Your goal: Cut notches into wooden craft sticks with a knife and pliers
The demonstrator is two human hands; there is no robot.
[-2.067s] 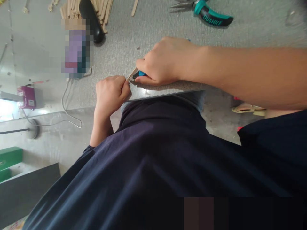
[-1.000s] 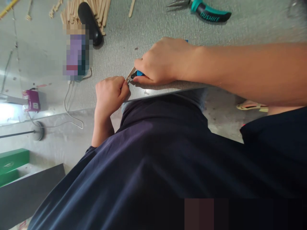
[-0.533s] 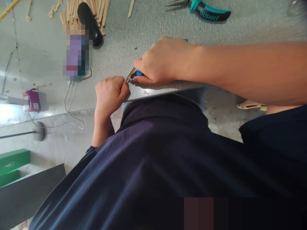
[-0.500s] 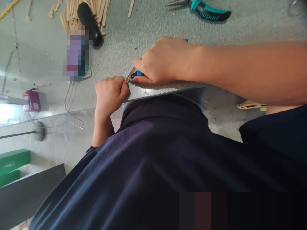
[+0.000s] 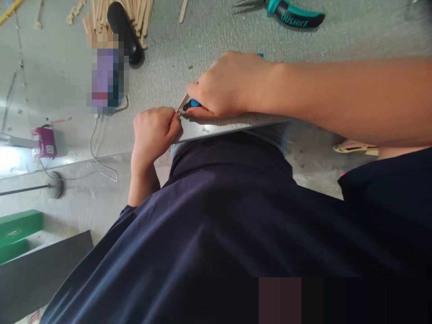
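Observation:
My left hand (image 5: 157,132) is closed near the table's front edge, its thumb and fingers pinching the lower end of a thin wooden craft stick (image 5: 182,103). Wrapped in my right hand (image 5: 227,87) is a blue utility knife (image 5: 195,103), whose black front end and short metal tip point at the stick beside my left thumb. The stick's upper end meets my right forefinger. Most of the knife's body is hidden in the palm; a bit of blue shows behind the hand. Whether the blade touches the wood I cannot tell.
On the grey table (image 5: 162,81) lie a pile of craft sticks (image 5: 146,18), a black oblong case (image 5: 124,33), teal-handled pliers (image 5: 297,15) and a blurred-out phone-like object (image 5: 106,76) with a white cable (image 5: 92,148). A purple box (image 5: 43,141) stands left. Another person's foot (image 5: 354,146) shows at right.
Both hands keep nearly the same hold and place. The whole view has shifted very slightly.

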